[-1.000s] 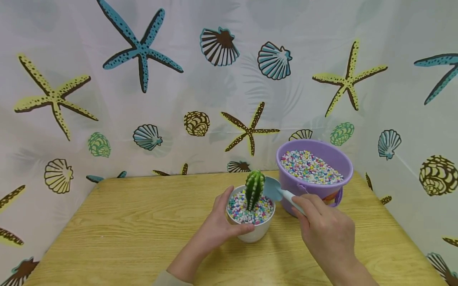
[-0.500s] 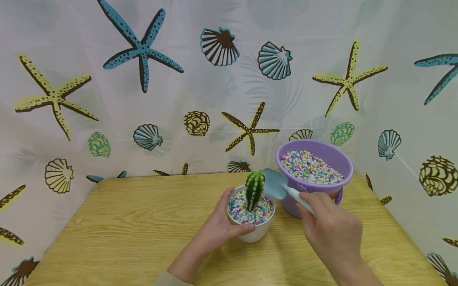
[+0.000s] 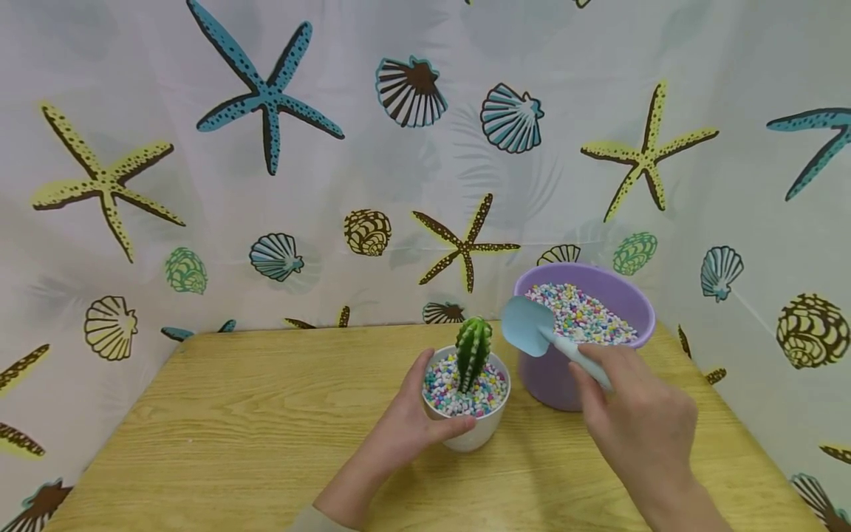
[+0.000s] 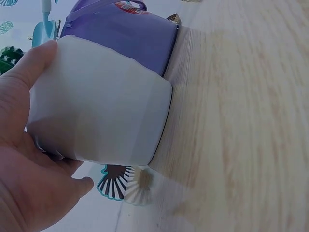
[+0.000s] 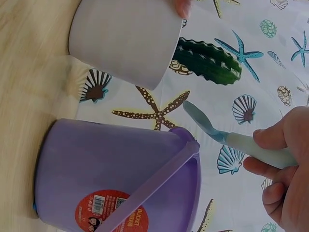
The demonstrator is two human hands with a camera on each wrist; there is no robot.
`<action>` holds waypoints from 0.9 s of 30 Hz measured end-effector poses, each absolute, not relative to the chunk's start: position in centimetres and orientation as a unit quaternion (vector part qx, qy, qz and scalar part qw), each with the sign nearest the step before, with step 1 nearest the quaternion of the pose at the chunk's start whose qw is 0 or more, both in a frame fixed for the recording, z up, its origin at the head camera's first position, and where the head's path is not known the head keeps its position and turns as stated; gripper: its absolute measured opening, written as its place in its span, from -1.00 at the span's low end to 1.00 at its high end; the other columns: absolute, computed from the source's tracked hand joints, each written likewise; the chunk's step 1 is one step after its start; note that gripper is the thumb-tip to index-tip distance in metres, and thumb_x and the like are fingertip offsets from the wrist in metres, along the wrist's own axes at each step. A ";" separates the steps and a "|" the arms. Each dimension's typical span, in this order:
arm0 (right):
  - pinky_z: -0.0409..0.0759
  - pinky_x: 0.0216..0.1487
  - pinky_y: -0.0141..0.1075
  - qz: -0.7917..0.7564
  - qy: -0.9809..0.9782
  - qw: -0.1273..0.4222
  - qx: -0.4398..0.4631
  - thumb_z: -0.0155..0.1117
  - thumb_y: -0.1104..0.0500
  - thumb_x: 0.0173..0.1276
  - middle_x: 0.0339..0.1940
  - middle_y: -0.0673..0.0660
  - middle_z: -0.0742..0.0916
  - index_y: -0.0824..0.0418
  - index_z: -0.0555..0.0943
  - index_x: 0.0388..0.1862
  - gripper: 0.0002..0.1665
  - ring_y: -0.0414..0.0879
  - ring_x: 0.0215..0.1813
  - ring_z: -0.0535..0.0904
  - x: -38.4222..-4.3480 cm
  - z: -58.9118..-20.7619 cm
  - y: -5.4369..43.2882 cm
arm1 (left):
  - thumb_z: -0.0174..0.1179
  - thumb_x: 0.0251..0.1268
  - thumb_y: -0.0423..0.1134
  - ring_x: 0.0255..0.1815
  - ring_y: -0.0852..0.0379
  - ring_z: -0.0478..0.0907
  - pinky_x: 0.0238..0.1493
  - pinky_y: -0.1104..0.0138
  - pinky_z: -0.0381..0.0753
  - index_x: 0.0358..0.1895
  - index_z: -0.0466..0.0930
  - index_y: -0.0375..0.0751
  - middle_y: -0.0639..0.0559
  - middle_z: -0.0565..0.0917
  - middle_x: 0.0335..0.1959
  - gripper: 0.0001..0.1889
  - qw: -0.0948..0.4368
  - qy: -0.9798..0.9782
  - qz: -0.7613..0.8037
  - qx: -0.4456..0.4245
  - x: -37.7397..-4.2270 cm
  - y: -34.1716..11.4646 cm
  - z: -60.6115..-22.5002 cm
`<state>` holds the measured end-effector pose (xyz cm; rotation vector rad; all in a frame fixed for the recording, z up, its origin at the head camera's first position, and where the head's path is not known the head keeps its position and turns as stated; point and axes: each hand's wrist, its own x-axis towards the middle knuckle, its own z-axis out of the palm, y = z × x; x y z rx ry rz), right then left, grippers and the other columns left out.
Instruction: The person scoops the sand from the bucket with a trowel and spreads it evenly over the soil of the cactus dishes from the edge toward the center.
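A green cactus (image 3: 473,353) stands upright in a white pot (image 3: 480,427), among multicoloured pebbles (image 3: 459,399) that fill it nearly to the rim. My left hand (image 3: 412,425) grips the pot from its left side, thumb across the front. In my right hand (image 3: 641,414) is a light blue toy shovel (image 3: 528,325), held by its handle. The shovel's blade is raised between the cactus and the purple bucket (image 3: 552,380), near the bucket's rim. No pebbles show on the blade. More of the same small pebbles lie in the bucket.
The wooden table (image 3: 253,428) carries the pot and bucket. A curtain (image 3: 319,170) printed with starfish and shells hangs behind and at both sides. The bucket's handle (image 5: 154,186) hangs down its side, across a red label (image 5: 111,210).
My right hand has moved right and slightly lifted the shovel, away from the cactus and toward the bucket. My left hand keeps its grip on the pot.
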<state>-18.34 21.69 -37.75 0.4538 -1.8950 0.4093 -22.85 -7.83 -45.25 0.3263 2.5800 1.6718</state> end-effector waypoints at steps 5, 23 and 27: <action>0.26 -0.77 -0.25 0.174 -0.806 0.533 0.187 0.54 0.07 0.35 -0.27 0.13 0.87 0.19 0.81 -0.03 -0.71 0.02 -0.52 0.76 -18.4 -37.1 22.2 | 0.73 0.11 0.18 0.66 -0.37 0.28 0.60 -0.32 0.27 0.84 -0.10 -0.06 -0.29 0.22 0.72 0.39 0.019 0.837 0.536 0.105 -23.0 -7.8 -45.3; 0.11 -0.71 -0.34 0.207 -0.828 0.497 0.153 0.69 0.20 0.27 -0.20 0.16 0.89 0.21 0.84 -0.01 -0.68 -0.03 -0.53 0.66 -19.4 -35.2 24.0 | 0.74 0.12 0.14 0.66 -0.37 0.27 0.61 -0.30 0.25 0.83 -0.06 -0.08 -0.30 0.23 0.71 0.35 0.005 0.838 0.536 0.102 -23.8 -8.2 -45.4; 0.10 -0.72 -0.32 0.211 -0.840 0.482 0.136 0.69 0.20 0.30 -0.15 0.14 0.90 0.19 0.84 -0.02 -0.70 -0.17 -0.61 0.52 -19.9 -34.5 24.8 | 0.73 0.12 0.17 0.65 -0.37 0.29 0.60 -0.31 0.27 0.83 -0.05 -0.04 -0.29 0.24 0.70 0.35 0.005 0.840 0.533 0.100 -24.1 -8.3 -45.5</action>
